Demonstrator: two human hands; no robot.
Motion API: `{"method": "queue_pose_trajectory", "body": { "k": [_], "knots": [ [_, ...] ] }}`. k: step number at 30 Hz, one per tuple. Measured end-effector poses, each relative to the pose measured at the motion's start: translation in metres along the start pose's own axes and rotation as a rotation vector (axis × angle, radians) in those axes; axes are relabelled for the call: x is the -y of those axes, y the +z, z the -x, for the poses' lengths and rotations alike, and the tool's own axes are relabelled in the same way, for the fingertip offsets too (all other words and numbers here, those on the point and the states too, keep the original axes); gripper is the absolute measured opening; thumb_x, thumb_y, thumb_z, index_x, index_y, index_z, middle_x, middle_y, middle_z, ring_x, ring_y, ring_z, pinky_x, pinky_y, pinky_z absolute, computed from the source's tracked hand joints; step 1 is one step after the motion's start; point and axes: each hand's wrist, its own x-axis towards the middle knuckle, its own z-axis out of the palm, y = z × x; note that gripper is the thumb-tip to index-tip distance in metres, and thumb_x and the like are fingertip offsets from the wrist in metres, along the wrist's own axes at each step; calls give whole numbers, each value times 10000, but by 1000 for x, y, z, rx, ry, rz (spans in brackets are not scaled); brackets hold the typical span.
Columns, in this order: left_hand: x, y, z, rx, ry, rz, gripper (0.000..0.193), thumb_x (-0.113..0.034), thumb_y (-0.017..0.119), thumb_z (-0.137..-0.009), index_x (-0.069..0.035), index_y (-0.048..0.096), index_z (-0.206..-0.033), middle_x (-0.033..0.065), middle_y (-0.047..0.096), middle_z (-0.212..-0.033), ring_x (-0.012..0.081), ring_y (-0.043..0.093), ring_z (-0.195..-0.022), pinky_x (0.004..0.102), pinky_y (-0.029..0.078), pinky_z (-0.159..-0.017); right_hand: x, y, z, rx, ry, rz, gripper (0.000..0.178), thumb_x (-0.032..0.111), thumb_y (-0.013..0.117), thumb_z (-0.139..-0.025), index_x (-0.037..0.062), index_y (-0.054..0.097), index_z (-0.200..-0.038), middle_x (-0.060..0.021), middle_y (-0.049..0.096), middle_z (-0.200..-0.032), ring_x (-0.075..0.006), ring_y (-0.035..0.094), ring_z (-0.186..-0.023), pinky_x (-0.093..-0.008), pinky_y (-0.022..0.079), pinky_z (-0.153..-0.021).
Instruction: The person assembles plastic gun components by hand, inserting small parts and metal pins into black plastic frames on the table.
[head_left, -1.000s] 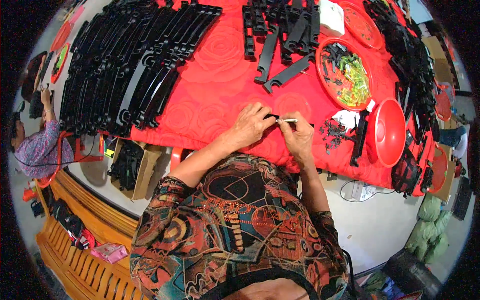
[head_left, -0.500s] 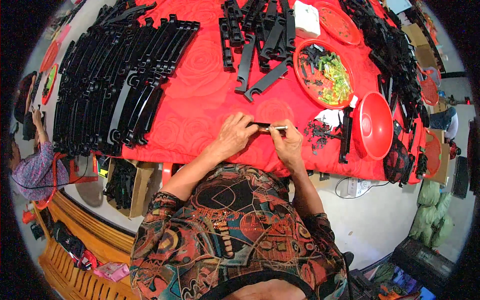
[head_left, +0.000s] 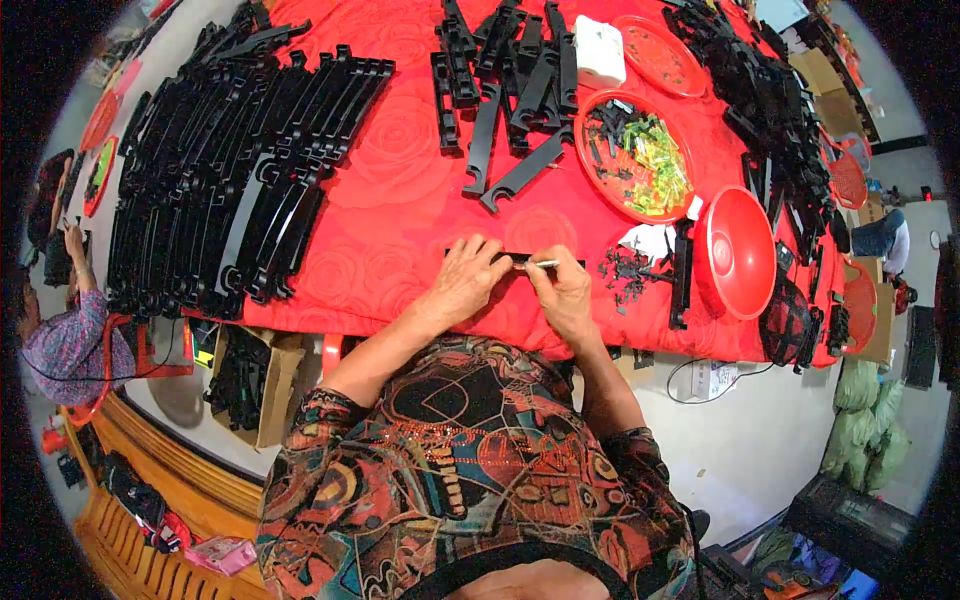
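In front of my body, both hands work at a black plastic strip (head_left: 516, 254) lying across the red cloth. My left hand (head_left: 468, 284) is closed on its left part, with the fingertips pressed near the middle. My right hand (head_left: 564, 300) pinches a slim, pale, pen-like tool (head_left: 545, 263), whose tip points left toward the strip beside my left fingertips. What the tip touches is too small to make out. Loose small black parts (head_left: 628, 278) lie just right of my right hand, beside a white paper piece (head_left: 650, 238) and an upright black strip (head_left: 681, 275).
Rows of curved black strips (head_left: 215, 190) cover the table's left side; more strips (head_left: 535, 90) are heaped at its far middle. A red tray (head_left: 588, 165) of black and yellow-green pieces sits near a red bowl (head_left: 740, 250). Another person (head_left: 80, 330) sits at far left.
The pale tool has shifted slightly left and down, closer to my left fingertips. More of the black strip shows beyond my hands. The whole view has moved a little.
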Motion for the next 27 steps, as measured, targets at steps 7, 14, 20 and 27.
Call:
{"method": "queue_pose_trajectory", "body": {
  "k": [7, 14, 20, 27],
  "knots": [
    [4, 6, 1, -27, 5, -56, 230, -68, 551, -730, -97, 594, -954, 92, 499, -914, 280, 479, -912, 405, 404, -726, -12, -54, -53, -141, 392, -299, 128, 108, 512, -882, 16, 598, -904, -28, 608, -762, -104, 569, -685, -260, 459, -616],
    [8, 10, -1, -67, 25, -12, 237, -48, 554, -718, -98, 592, -946, 103, 501, -927, 284, 484, -905, 405, 410, -735, -94, -68, -149, -127, 253, 456, 242, 213, 585, -791, -17, 645, -835, -229, 628, -759, -357, 627, -714, -425, 492, -651],
    [7, 8, -1, -83, 26, 61, 249, -49, 560, -719, -91, 597, -961, 105, 493, -921, 282, 483, -896, 397, 414, -738, -123, -52, -168, -6, 322, 771, 353, 325, 673, -707, -9, 645, -817, -238, 640, -831, -388, 627, -819, -466, 491, -729],
    [2, 1, -5, -172, -8, 131, 232, -70, 612, -726, -62, 588, -957, 111, 503, -992, 284, 493, -898, 403, 417, -749, -139, -51, -171, -21, 247, 622, 319, 290, 669, -704, -18, 627, -771, -231, 614, -686, -362, 608, -656, -457, 459, -622]
  ]
}}
